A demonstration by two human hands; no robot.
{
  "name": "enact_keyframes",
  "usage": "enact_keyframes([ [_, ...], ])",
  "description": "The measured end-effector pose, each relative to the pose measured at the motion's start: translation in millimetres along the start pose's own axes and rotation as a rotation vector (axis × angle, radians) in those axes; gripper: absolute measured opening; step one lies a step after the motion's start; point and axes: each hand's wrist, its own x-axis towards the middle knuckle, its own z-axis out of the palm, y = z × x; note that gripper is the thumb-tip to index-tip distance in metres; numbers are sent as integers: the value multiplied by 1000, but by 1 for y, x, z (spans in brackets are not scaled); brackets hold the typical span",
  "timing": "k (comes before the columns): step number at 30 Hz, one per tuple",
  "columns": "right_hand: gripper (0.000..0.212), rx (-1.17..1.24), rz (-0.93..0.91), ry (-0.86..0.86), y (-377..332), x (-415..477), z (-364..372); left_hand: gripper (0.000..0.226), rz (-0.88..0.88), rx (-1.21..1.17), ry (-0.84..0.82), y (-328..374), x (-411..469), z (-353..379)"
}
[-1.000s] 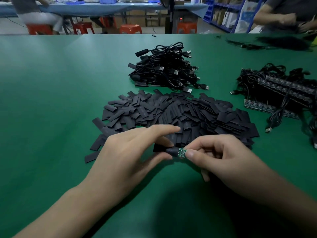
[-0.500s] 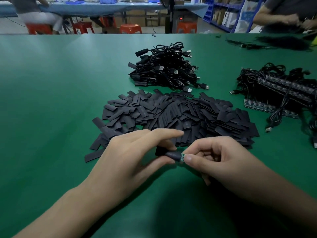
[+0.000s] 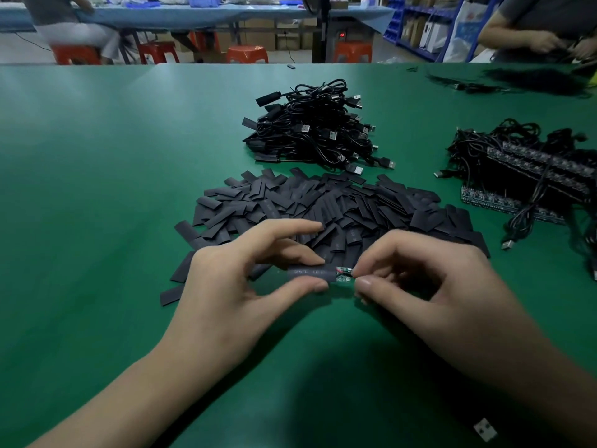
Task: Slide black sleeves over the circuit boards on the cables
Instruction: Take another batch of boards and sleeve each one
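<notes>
Green matting covers the tabletop (image 3: 97, 189). Both hands meet just above it, near the middle of the front edge.

Containers: one blue tray (image 3: 201, 0) on a separate bench beyond the far edge. Contents are too blurred to read.

Left grip (image 3: 226, 286): thumb below and forefinger above, pinching the black sleeve (image 3: 308, 273) near its right end. The other fingers are stretched out past it. The sleeve lies roughly level with its pale printed lettering facing up.

Right grip (image 3: 436, 286): thumb and forefinger pinch the right end of the circuit board (image 3: 344, 274), with the remaining fingers curled under. The board sits partly inside the sleeve. A short green stretch with a fleck of red shows between the two grips. Its cable is hidden behind the right hand.

Surroundings:
- The pile of loose sleeves (image 3: 339, 205) lies directly beyond the hands, toward the tabletop's middle.
- The heap of coiled cables (image 3: 316, 127), with USB plugs showing, sits farther toward the far edge.
- The bundle of cables with bare boards (image 3: 523, 176) lies in rows along the right edge.
- A small white piece (image 3: 484, 430) with two dark spots lies at the near right corner.
- A second person (image 3: 533, 24) handles dark material at the far right corner.
</notes>
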Motion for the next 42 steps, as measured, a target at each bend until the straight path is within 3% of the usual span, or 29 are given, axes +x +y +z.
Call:
enact_keyframes([
  [7,13,-208,-169,66,2,-2,3,49,27,9,-7,2,0,2],
  [18,8,-90,-138,51,1,1,-1,42,40,-32,16,7,3,1],
  [26,4,-171,-194,102,-2,0,-2,46,-60,-250,28,4,1,3],
  [33,4,-200,-212,106,0,-1,4,45,-48,-226,-12,4,0,4],
  [37,11,55,-38,69,2,-1,4,43,-52,-270,24,5,2,4],
  [42,4,280,127,-62,3,-1,4,41,-50,-279,54,7,2,3],
])
